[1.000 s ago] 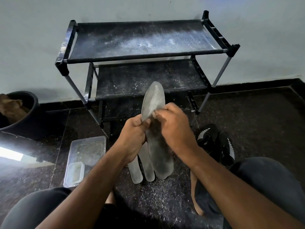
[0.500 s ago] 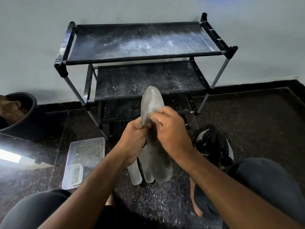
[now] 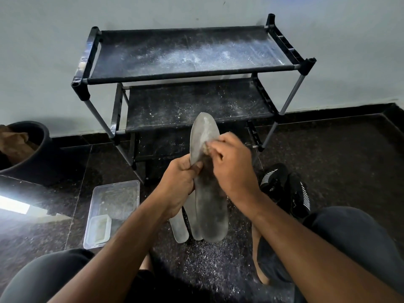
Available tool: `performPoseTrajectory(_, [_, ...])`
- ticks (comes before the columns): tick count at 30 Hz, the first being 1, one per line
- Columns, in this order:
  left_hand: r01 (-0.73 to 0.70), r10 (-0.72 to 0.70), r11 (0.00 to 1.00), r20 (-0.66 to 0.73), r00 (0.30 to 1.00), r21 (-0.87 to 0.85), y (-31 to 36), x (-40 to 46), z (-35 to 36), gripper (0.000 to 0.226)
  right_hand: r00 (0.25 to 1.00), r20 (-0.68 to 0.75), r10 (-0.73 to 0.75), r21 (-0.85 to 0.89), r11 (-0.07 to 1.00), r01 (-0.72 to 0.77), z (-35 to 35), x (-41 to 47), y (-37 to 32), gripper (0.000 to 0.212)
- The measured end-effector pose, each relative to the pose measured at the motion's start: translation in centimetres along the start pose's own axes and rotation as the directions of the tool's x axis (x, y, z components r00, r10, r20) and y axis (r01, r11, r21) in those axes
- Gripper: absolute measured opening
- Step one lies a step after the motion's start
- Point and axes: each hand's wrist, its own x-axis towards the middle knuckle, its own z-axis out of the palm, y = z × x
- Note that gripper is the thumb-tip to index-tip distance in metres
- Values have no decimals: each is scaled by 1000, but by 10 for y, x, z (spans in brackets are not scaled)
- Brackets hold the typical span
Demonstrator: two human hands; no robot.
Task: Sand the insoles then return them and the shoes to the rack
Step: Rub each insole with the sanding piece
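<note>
**Still sanding, rack still bare**

Dark speckled floor (image 3: 328,149) meets a pale wall, and white dust lies all over it. At the far left edge sits a black bucket (image 3: 32,154) with something brown inside. Next comes a clear plastic tray (image 3: 113,206) on the floor.

At the middle, the left hand (image 3: 177,184) grips a grey insole (image 3: 207,193) by its side and holds it up. Two more insoles (image 3: 180,228) lie on the floor under it. The right hand (image 3: 234,169) pinches a small sanding pad (image 3: 206,148) and presses it on the held insole. Behind stands the black shoe rack (image 3: 192,73), dusty, with no shoes on it.

To the right, two black shoes (image 3: 284,189) wait on the floor.

So sanding is not done, I think. Nothing is back on the rack yet.
</note>
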Motion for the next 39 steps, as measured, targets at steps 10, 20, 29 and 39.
performPoseTrajectory(10, [-36, 37, 993, -4, 999, 113, 1, 2, -1, 38, 989, 148, 17, 74, 997, -29, 11, -13, -7, 14])
performPoseTrajectory(20, [-17, 17, 996, 0, 1000, 88, 0, 2, -1, 39, 992, 125, 31, 61, 997, -39, 9, -14, -10, 6])
performPoseTrajectory(29, [4, -9, 996, 56, 998, 84, -2, 0, 2, 33, 996, 4, 94, 50, 994, -95, 2, -2, -2, 6])
performPoseTrajectory(39, [10, -17, 992, 61, 998, 122, 0, -1, 1, 35, 997, -7, 83, 5, 997, -83, 5, -1, 4, 9])
